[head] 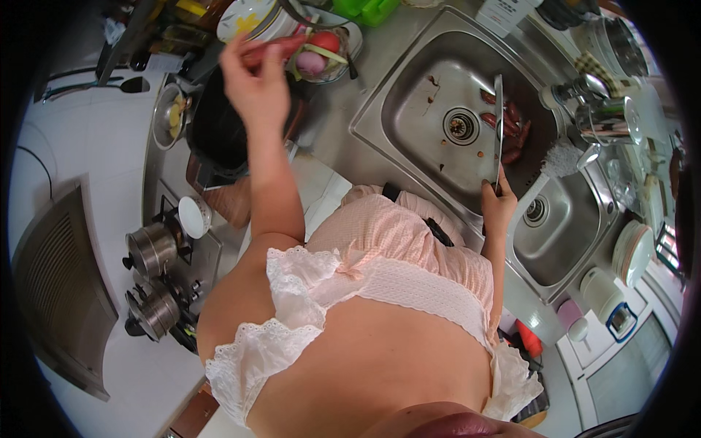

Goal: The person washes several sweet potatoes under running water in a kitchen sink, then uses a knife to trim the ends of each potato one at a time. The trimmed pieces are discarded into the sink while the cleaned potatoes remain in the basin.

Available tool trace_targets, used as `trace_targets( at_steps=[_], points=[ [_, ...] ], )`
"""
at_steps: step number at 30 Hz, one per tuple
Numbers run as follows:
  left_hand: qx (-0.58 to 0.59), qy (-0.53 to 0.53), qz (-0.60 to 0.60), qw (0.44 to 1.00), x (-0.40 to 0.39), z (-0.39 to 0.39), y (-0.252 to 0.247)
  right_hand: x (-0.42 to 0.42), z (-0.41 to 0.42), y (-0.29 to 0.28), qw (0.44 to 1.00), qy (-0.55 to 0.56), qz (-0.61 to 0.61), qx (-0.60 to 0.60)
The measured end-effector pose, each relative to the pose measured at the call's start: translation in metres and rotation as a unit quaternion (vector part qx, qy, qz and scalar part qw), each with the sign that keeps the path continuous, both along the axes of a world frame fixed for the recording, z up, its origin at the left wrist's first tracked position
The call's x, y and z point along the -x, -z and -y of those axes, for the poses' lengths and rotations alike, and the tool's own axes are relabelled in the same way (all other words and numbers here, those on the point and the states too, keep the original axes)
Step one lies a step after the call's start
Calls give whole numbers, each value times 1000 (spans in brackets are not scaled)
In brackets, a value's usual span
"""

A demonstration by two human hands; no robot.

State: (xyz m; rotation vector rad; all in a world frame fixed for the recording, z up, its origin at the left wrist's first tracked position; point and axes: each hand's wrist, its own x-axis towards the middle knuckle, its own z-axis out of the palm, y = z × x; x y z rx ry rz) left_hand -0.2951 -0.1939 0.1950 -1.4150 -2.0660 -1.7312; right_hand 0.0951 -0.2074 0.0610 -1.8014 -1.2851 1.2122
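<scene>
My left hand (256,82) is raised at the upper left, its fingers closed around a reddish sausage-like piece (282,48), slightly blurred. Just beyond it, a tray (357,41) carries a tomato (325,40) and a purple onion or shallot (310,63). Below that wrist stands a black container (216,126). Over the sink (408,101), my right hand (499,200) grips a knife (499,117) by its handle. The blade points away from me. Several reddish-brown sausage-like pieces (513,126) lie in the basin beside the blade, partly hidden by it.
Brown scraps surround the drain (460,126). A white brush (558,159) stands near the smaller basin (558,235). To the left are a steel bowl (168,117), a white bowl (194,217) and metal pots (153,252) on the stove. Stacked plates (632,253) stand at the right.
</scene>
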Motion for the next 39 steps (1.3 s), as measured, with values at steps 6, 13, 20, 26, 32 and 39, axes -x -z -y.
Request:
trace_targets(
  at_steps=[6, 13, 20, 26, 32, 39],
  points=[
    [474, -127, -21, 871, 110, 49, -5, -2, -3, 9, 1000, -2, -23, 21],
    [586, -102, 48, 803, 151, 41, 46, -1, 3, 8, 999, -15, -30, 14],
    [666, -93, -90, 735, 168, 29, 52, -9, 11, 2, 999, -25, 21, 7],
    [244, 14, 29, 969, 85, 17, 1, -31, 17, -31, 994, -50, 100, -11],
    [340, 395, 154, 839, -67, -53, 20, -67, 40, -81, 997, -32, 71, 17],
    [501, 511, -188, 673, -196, -138, 228, -116, 77, -117, 991, 61, 109, 53]
  ],
)
